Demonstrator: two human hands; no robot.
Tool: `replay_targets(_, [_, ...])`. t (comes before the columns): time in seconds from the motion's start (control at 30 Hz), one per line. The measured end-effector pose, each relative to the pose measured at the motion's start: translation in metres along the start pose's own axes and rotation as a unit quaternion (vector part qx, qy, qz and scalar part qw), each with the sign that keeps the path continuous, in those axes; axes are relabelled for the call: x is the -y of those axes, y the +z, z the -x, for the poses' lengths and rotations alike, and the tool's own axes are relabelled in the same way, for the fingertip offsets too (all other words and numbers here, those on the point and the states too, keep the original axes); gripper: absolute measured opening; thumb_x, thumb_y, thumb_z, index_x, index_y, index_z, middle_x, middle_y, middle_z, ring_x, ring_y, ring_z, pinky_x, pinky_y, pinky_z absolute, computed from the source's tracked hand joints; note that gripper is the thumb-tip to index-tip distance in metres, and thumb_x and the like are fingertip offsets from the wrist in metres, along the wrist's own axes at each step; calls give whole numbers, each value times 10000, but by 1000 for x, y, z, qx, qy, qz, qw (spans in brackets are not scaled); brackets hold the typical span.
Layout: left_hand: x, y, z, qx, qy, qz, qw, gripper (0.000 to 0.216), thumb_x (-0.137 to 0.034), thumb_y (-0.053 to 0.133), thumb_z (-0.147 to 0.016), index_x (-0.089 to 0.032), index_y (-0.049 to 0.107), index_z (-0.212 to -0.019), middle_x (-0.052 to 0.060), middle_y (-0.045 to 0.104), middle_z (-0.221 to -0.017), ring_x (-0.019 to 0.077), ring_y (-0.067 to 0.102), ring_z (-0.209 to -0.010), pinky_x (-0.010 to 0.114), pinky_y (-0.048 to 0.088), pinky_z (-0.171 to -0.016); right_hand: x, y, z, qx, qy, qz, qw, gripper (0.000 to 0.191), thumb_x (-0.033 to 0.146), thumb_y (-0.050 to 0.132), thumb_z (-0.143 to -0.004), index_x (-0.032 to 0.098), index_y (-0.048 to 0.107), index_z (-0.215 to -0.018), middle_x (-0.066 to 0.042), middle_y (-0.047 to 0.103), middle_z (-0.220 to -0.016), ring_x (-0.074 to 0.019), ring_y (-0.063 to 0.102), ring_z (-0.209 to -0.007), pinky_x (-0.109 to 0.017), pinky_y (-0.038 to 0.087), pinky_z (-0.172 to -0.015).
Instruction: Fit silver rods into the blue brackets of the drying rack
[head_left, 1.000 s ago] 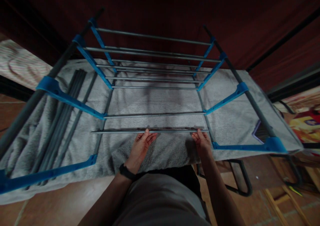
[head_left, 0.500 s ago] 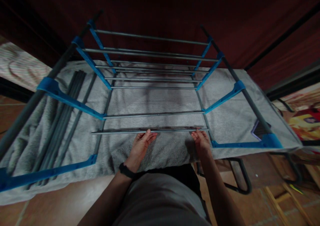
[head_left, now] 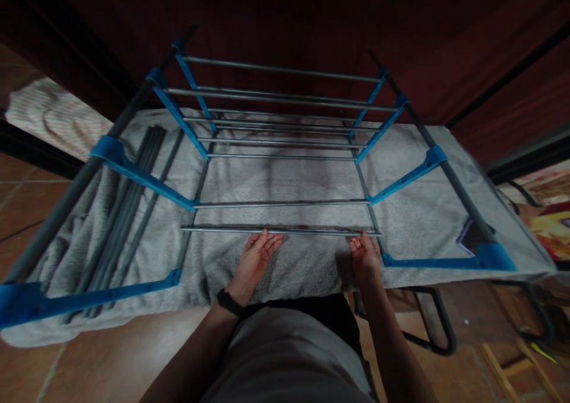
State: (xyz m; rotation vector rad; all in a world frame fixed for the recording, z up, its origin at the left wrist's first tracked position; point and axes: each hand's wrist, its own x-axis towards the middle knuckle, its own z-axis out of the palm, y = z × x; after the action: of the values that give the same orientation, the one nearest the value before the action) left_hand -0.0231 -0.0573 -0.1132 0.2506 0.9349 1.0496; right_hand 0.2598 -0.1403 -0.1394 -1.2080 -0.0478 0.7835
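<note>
A thin grey metal rod lies across the near part of a rack. My left hand pinches it near its middle, thumb on top. Toward its right end, the fingers of my right hand are closed on the same rod. The rack has thick grey tubes and blue plastic brackets on both sides. Another crossbar spans between brackets just beyond my hands, with several more crossbars farther back. The held rod's ends overlap the inner side tubes; no bracket holds them at this height.
Grey cloth covers the table. Several loose grey tubes lie on it at left, under the brackets. A dark, light-edged item lies at right beneath a tube. A dark red curtain hangs behind; a wooden frame is on the floor.
Both hands have shifted the rod slightly to the right relative to the rack, so its left end sticks out less. The whole view has also swung a little.
</note>
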Motion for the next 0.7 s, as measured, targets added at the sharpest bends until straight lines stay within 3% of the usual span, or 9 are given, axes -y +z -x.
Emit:
replay_targets(0.2, [-2,1,0,-31,-6,23,999,129,-263,830,-839,-186,729,-864,61,793,-935,190,766,-906,379,593,-967,1,1,0,19,-12,6,1000,320,301,877,-671,225,600,-810,59,704,-777,-86,628,-628,-224,536,-641])
replay_targets(0.37, [-6,1,4,-62,28,32,997,133,-167,845,-800,-193,715,-781,34,797,-898,164,762,-833,323,614,-875,0,3,2,17,-19,14,1000,268,286,840,-701,225,629,-854,42,736,-805,-95,629,-628,-229,526,-639])
replay_targets(0.53, [-18,-5,5,-74,58,38,995,158,-121,850,-773,-194,712,-755,17,798,-907,156,759,-842,321,606,-886,0,4,3,17,-20,30,999,270,291,830,-701,221,643,-883,21,753,-871,-99,651,-658,-223,540,-638])
replay_targets(0.7, [-30,-13,3,-85,77,36,993,133,-119,833,-787,-190,723,-765,40,794,-926,168,755,-883,322,595,-913,0,3,2,1,-22,17,1000,316,340,868,-696,236,584,-787,60,678,-735,-95,643,-655,-200,543,-613])
